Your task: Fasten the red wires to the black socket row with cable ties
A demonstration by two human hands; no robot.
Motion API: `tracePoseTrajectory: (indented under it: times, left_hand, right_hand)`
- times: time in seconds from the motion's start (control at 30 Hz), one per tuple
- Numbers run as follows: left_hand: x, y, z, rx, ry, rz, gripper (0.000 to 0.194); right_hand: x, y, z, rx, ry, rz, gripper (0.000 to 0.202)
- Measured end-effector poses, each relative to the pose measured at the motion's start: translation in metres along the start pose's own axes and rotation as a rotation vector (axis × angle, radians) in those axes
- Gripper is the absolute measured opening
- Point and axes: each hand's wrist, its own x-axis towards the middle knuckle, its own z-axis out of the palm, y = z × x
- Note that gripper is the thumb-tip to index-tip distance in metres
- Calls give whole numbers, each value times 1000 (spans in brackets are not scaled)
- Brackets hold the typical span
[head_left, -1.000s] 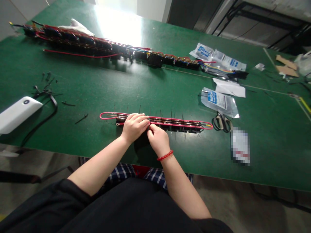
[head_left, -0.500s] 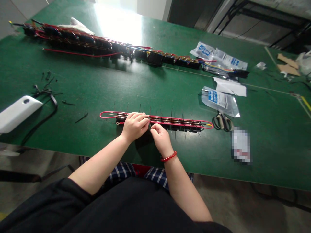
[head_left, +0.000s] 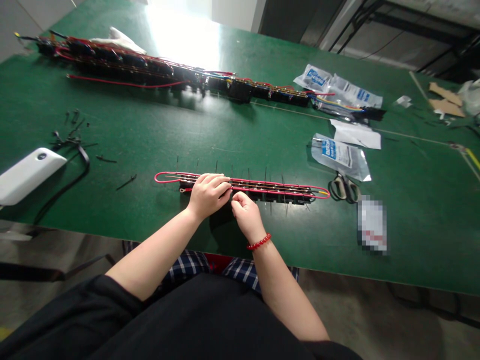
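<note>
A long black strip assembly (head_left: 277,188) with red cable looped along it lies near the table's front edge, several thin black ties standing up from it. My left hand (head_left: 210,194) is closed over the strip left of its middle, fingers wrapped on its top and near side. Just to the right, my right hand (head_left: 245,210), with a red bead bracelet at the wrist, is pinched at the strip's near edge. What its fingertips hold is too small to make out.
Scissors (head_left: 344,188) and a plastic bag (head_left: 340,156) lie right of the strip. A longer wired assembly (head_left: 150,70) stretches across the back. At left are a white device (head_left: 30,175) and loose black ties (head_left: 126,182).
My right hand has shifted very slightly left, its wrist turning a little. My left hand and the strip have stayed in place.
</note>
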Motion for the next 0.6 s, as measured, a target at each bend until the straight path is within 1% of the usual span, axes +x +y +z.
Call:
tracePoseTrajectory:
  times: [0.2,0.33,0.5,0.6]
  left_hand:
    - [-1,-2,2,11,13,11,13]
    - [-2,-2,3,21,34,35,12]
    - [-2,-2,3,18,17,19,13]
    - [-2,-2,3,10,11,4,13]
  right_hand:
    - [1,-9,-4,-154,-23,-70,13]
    - [-1,-13,-1,-286,-17,-65,19]
    - [-3,-20,5,-500,-15,-76,28]
    - [-4,-22,5,-562,-23,-75,30]
